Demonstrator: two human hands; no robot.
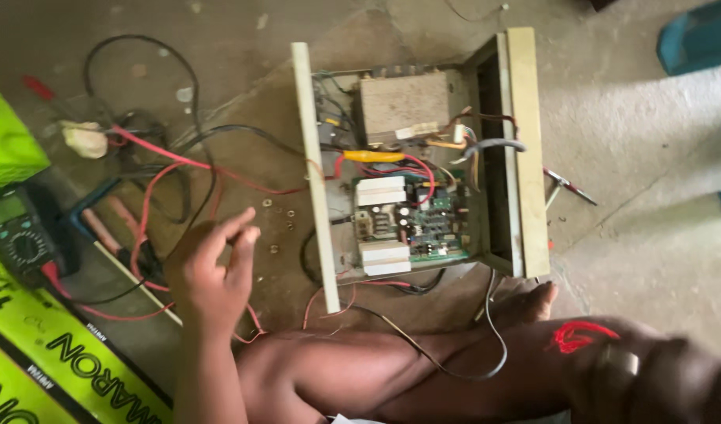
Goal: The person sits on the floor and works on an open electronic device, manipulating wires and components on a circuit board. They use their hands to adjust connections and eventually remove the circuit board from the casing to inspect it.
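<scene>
Left hand: we see our left hand raised above the concrete floor, fingers loosely curled with thumb and fingertips near each other, holding nothing that we can make out.
Right hand: at the lower right only a blurred forearm with a band shows; we cannot tell how that hand is set.
Open case: the opened metal case lies on the floor in front of us, well apart from the left hand, its cream side walls standing up at left and right.
Inside the case: a grey transformer block sits at the far end, a green circuit board nearer us (with white blocks and small dark capacitors), and a yellow sleeve lies between them.
Small parts: a few washers or nuts, probably, lie on the floor just beyond the left hand.
Wires: red and black leads loop across the floor at left.
Multimeter: a multimeter rests at the left edge beside bright green boxes.
Legs: our bare legs are folded along the bottom, a thin black wire draped over them.
</scene>
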